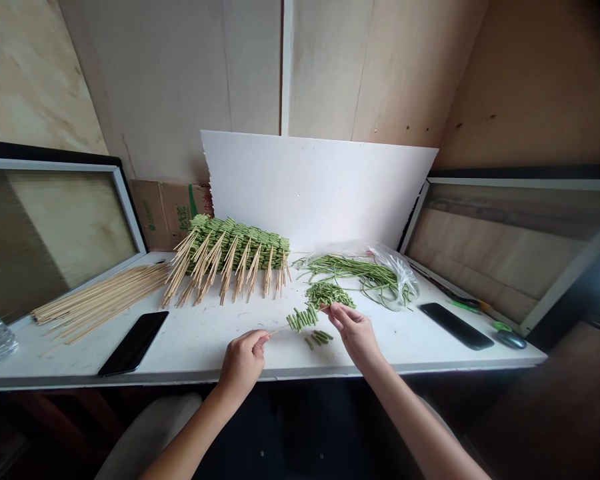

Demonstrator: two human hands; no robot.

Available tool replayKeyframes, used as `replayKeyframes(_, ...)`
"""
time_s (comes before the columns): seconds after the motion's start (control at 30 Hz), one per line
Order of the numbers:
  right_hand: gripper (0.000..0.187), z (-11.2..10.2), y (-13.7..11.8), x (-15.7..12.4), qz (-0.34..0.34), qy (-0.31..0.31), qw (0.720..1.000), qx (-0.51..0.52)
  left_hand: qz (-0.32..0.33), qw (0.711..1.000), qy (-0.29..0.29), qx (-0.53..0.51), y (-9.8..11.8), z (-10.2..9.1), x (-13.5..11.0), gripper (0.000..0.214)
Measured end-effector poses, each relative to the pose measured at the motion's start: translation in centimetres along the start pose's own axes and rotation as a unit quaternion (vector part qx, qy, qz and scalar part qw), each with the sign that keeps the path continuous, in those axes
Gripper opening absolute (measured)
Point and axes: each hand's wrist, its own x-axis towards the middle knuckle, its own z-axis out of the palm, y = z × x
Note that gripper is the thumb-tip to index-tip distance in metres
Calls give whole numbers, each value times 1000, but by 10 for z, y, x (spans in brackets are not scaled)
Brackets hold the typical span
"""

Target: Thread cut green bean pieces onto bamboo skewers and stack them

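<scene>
My left hand (243,359) is closed on the lower end of a bamboo skewer (279,329). Several short green bean pieces (303,319) are threaded side by side along the skewer's upper part. At its far end, the thumb and fingers of my right hand (353,328) pinch the tip; whether a bean piece is also between them I cannot tell. Beneath the skewer a few loose cut pieces (322,337) lie on the white table (195,347). A pile of cut bean pieces (327,293) sits just behind my right hand.
Finished bean skewers (240,247) are stacked at the back left, near bare skewers (105,297) and a black phone (135,341). Long uncut beans (355,268) lie by a clear plastic bag (403,277). To the right are a dark oblong object (456,325) and a mouse (511,339).
</scene>
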Motion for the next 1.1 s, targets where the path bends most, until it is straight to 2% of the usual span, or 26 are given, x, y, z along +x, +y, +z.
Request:
replayKeyframes(0.3,36,7,-6,-7,19,-17,1000,8,34,999,14,9,-8,2,-3,40)
replayKeyframes(0.47,36,13,12,-13,34,-2,999,-32,64,998,15,10,-6,0,-5,45)
replayKeyframes(0.6,39,16,15,-12,31,-13,999,-33,38,999,32,-8,-4,-3,0,45)
replayKeyframes(0.7,40,10,1,-6,-14,-51,989,-137,14,999,45,-15,-4,-5,4,42)
replayKeyframes(0.77,36,0,-10,-1,-71,-77,950,-295,1,999,46,-13,-3,-6,5,38)
replayKeyframes(0.87,25,-16,-17,3,-135,-103,837,-520,-15,999,38,2,-4,-7,5,31)
replayKeyframes(0.93,16,-24,-14,4,-137,-116,779,-601,-23,999,30,12,-4,-6,5,28)
replayKeyframes(1.0,10,-28,-7,4,-132,-121,750,-636,-28,999,22,17,-5,-6,5,27)
replayKeyframes(1.1,8,-27,1,4,-143,-105,749,-638,-31,999,18,17,-6,-4,5,26)
